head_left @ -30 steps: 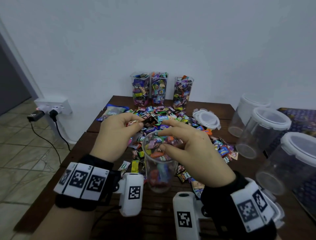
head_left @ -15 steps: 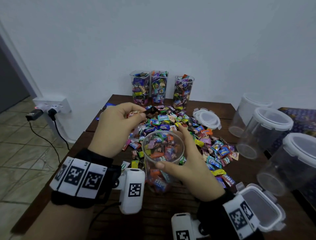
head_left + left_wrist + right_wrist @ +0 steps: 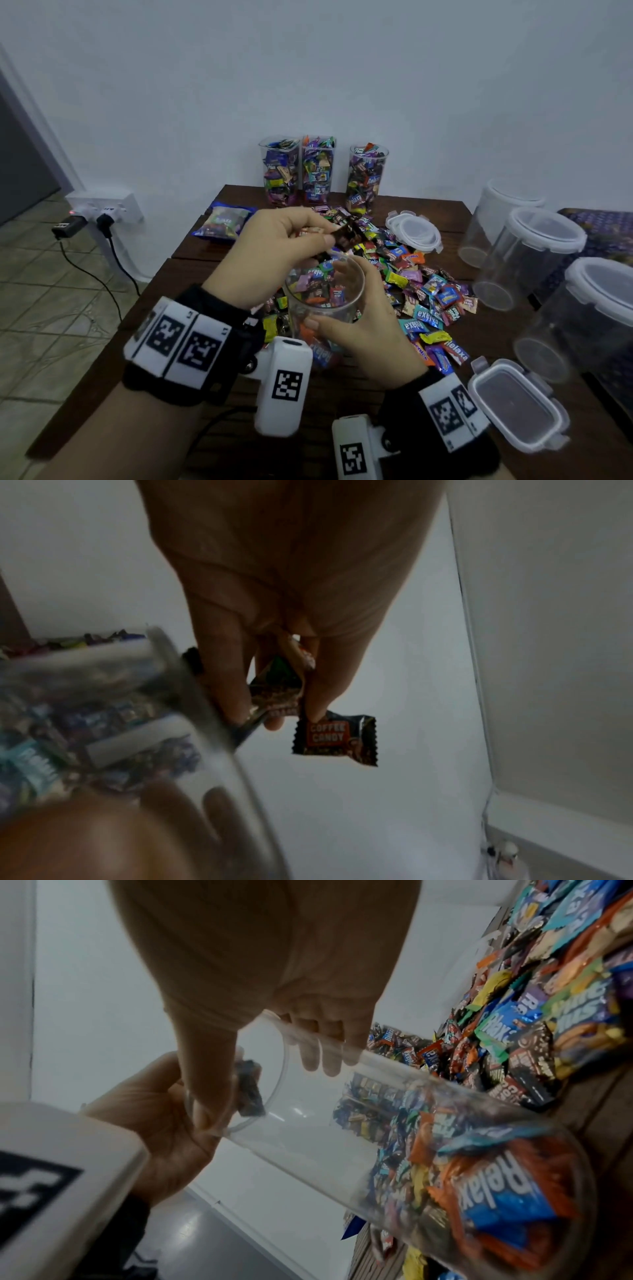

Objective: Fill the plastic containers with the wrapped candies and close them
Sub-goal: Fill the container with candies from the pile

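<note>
Left fingers (image 3: 315,696) pinching coffee candy (image 3: 337,737), label legible only from left wrist; right fingers (image 3: 352,274) around container (image 3: 325,308).

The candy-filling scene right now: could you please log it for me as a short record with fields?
left hand: left hand pinches a few wrapped candies, one a coffee candy, above the container mouth
right hand: right hand grips the clear container near its rim
container fill: partly full, no lid
loose candies: candy pile on the wooden table
back row: three filled containers, unlidded
spare lid: square lid by the right wrist
</note>
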The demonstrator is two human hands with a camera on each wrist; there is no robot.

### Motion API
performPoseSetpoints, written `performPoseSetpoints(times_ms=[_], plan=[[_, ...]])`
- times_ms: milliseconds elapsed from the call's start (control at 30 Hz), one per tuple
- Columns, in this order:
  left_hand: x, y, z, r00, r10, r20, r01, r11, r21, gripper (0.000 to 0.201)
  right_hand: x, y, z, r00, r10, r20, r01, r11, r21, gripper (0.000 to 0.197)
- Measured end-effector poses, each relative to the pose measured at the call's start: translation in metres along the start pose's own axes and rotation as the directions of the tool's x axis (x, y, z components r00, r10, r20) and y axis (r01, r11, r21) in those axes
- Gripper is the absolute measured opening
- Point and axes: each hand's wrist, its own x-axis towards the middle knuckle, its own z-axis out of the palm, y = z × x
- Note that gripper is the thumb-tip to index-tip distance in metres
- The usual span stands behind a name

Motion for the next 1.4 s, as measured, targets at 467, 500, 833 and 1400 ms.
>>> performPoseSetpoints(times_ms=[467, 500, 833, 1400], plan=[[-0.005, -0.009, 0.009, 0.998, 0.07, 0.009, -0.07, 0.967, 0.247, 0.019, 0.006, 0.005, 0.0, 0.997, -0.055, -0.057, 0.054, 0.998, -0.018, 0.069], [-0.006, -0.009, 0.01, 0.997, 0.08, 0.011, -0.081, 0.965, 0.25, 0.021, 0.006, 0.006, 0.0, 0.998, -0.046, -0.047, 0.045, 0.999, -0.015, 0.073], [-0.006, -0.014, 0.017, 0.987, 0.157, -0.044, -0.142, 0.959, 0.245, 0.024, 0.012, 0.005, -0.005, 0.999, -0.04, -0.01, 0.039, 0.997, -0.071, 0.073], [-0.012, -0.049, -0.039, 0.993, 0.041, -0.114, 0.016, 0.891, 0.455, 0.015, -0.014, -0.022, -0.082, 0.899, 0.399, 0.181, -0.049, 0.501, -0.864, 0.014]])
